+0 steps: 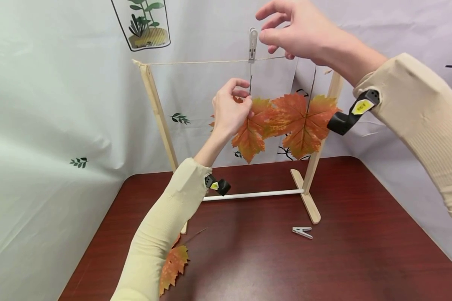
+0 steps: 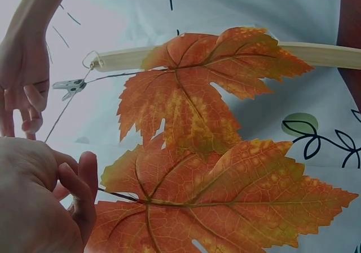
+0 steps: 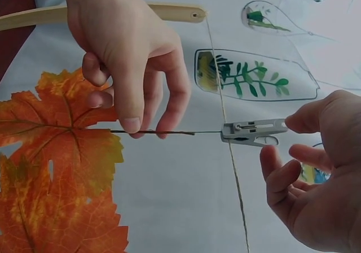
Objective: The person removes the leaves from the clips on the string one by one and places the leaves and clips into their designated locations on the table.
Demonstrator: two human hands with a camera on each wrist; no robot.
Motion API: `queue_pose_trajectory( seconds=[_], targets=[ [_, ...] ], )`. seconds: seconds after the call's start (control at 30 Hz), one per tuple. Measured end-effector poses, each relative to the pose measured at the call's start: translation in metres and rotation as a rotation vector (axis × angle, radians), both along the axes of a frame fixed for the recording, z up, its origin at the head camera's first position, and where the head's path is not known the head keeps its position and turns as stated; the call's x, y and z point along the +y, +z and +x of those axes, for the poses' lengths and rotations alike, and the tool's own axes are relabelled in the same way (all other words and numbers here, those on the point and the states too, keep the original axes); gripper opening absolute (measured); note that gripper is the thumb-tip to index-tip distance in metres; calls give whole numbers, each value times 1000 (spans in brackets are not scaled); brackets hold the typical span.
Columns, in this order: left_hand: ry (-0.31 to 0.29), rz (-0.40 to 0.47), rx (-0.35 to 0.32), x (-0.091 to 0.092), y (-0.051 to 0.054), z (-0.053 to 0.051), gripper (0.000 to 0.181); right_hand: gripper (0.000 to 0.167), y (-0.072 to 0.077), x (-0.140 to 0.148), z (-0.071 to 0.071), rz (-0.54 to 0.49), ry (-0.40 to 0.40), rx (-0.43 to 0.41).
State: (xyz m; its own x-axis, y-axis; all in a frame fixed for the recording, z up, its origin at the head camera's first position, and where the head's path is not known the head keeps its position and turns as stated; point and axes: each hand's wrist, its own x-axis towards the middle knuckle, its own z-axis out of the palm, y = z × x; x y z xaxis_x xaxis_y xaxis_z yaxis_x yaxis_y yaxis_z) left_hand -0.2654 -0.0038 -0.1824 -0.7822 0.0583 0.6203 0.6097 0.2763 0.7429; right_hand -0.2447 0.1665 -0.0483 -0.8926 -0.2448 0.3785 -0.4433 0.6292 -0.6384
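A white clothespin (image 1: 252,46) sits on the string (image 1: 196,62), and a thin wire-like stem (image 3: 208,132) runs from its jaws to an orange artificial maple leaf (image 1: 249,138). My left hand (image 1: 229,106) is at that stem, thumb and a fingertip pinching it just above the leaf; part of the leaf is hidden behind the hand. Beside the clothespin, my right hand (image 1: 297,31) has its fingers loosely bent and parted, holding nothing. A second maple leaf (image 1: 305,121) hangs to the right, overlapping the first; another clothespin (image 2: 70,86) holds its stem on the string.
The string spans a wooden frame with a left post (image 1: 158,113), right foot (image 1: 306,198) and white crossbar (image 1: 256,195). On the dark red table (image 1: 271,259) lie a loose clothespin (image 1: 302,232) and another leaf (image 1: 175,267), partly behind the left sleeve. A printed cloth (image 1: 79,104) hangs behind.
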Motion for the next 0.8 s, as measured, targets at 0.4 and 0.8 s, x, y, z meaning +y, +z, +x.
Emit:
queue_pose_trajectory(
  seconds=[0.4, 0.8],
  targets=[
    [-17, 1, 16, 1, -2, -3, 20, 47, 3, -8, -4, 63, -17, -26],
    [6, 4, -2, -2, -9, 1, 19, 46, 1, -16, -9, 46, 26, -87]
  ],
)
